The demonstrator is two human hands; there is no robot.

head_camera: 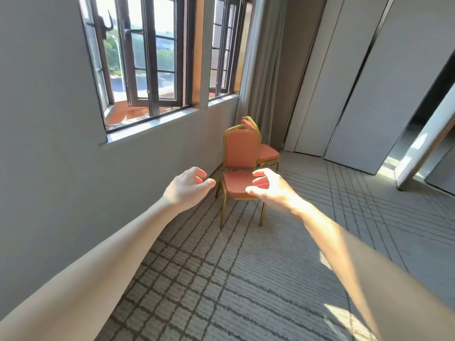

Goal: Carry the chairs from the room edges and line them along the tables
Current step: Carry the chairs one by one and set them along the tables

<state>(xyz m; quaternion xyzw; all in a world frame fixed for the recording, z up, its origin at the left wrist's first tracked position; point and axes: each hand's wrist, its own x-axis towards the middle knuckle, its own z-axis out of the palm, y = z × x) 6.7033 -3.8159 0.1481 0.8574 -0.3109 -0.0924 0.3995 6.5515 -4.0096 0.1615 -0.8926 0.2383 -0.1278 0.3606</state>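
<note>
As I faced the near chair [240, 166] by the wall, my left hand [188, 189] and right hand [269, 185] reached out half-open, holding nothing.

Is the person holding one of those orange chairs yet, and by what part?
No. Both the left hand and right hand are open and empty, reaching toward the nearer chair.
</note>
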